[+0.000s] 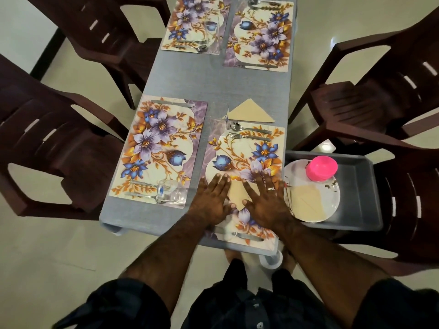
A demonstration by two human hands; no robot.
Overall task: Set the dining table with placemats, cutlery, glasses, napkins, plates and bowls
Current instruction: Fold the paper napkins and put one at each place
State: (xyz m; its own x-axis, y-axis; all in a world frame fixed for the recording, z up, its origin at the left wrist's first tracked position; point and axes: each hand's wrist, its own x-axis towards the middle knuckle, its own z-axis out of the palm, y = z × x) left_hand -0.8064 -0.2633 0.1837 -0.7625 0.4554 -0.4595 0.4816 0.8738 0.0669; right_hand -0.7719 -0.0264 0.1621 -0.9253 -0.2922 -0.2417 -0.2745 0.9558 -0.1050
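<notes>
The fingers point(219, 180) of the left hand point(212, 200) are spread flat and pressed down on a beige napkin point(237, 193). The right hand point(263, 198), a ring on one finger, is laid flat the same way on the napkin's other side; nothing is gripped by either hand. The napkin lies on the near right placemat point(240, 153), a floral mat on the grey surface point(190, 81). A spoon point(249, 128) and fork point(249, 137) are set along the mat's far edge, a knife point(247, 236) along its near edge, and a clear glass point(219, 115) stands at its far left corner. Just beyond the mat, a folded napkin point(250, 112) lies as a triangle on the surface. To the left, a second mat point(156, 148) carries cutlery and a glass at its near edge. Two more mats point(261, 34) are laid at the far end. To the right, a grey tray point(356, 186) holds a white plate point(330, 200) with more napkins and a pink bowl point(322, 168) on it. Dark brown chairs point(47, 143) stand on both sides.
</notes>
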